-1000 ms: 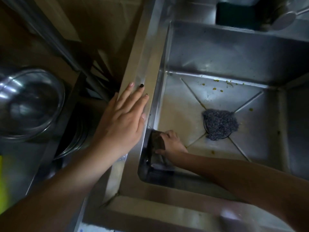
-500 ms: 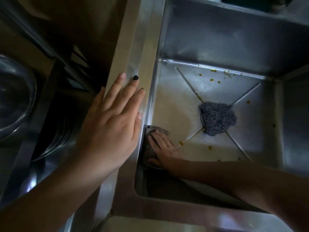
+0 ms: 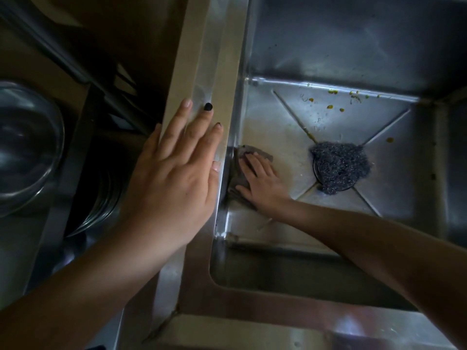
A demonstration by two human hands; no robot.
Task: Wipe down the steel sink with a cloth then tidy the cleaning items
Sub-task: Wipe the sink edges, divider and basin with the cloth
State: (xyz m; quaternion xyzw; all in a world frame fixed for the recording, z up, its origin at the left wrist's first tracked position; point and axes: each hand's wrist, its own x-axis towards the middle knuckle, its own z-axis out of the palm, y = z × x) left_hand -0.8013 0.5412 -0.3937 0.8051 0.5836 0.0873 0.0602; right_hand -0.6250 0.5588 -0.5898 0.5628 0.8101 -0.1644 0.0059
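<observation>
- The left hand (image 3: 174, 170) lies flat and open on the sink's left rim (image 3: 217, 72), palm down, fingers spread and gripping nothing; its little finger reaches the rim's inner edge.
- Just past that edge and lower down, the right hand (image 3: 262, 183) presses flat on a grey cloth (image 3: 242, 168), fingers extended over it, not curled round it.
- The cloth sits on the sink (image 3: 341, 46) floor against the left wall, partly bunched under the right palm, with a corner showing beyond the fingertips.
- To the right of the right hand, apart from it, a steel wool pad (image 3: 340, 166) covers the drain at the meeting of the floor's creases.
- Beyond the pad, near the back wall, yellow crumbs (image 3: 331, 101) are scattered on the floor; one more lies to the pad's right.
- To the left of the left hand, outside the sink, a steel bowl (image 3: 27, 147) sits in shadow, with stacked plates (image 3: 101, 203) between it and the hand.
</observation>
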